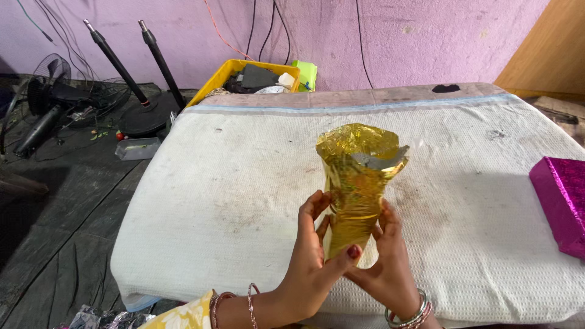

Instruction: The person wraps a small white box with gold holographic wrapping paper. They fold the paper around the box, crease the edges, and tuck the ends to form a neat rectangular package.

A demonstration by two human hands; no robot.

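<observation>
Left hand: I see my left hand [311, 256] wrapped around the lower part of the gold foil cone [356, 183], thumb across its front, fingers curled up along its left side. It is clamped on the foil.
Right hand: my right hand [390, 262] cups the same narrow lower end from the right and behind, fingers pressed to the foil. Both hands are close together and almost meet at the cone's foot.
Gold foil cone: held upright above the near edge of the padded table [244, 183], roughly midway along it. It is narrow at the bottom and flares to a crumpled top, where a silvery inner face shows at the torn rim.
Handling: I judge it very light and thin, easily creased, probably slick on its shiny face. The flared top looks likely to crush or tear if squeezed. The rolled lower end, where both hands already sit, seems the firmest place to hold, with gentle pressure.
Table cover: a white, stained waffle-weave cloth, with a bare strip along the far edge.
Right edge: a magenta glitter box [560, 204], well apart from the cone.
Beyond the far left corner: a yellow crate [234, 70] of odds and ends against the pink wall.
Floor to the left: two black stand poles [134, 67] and a fan [46, 97].
</observation>
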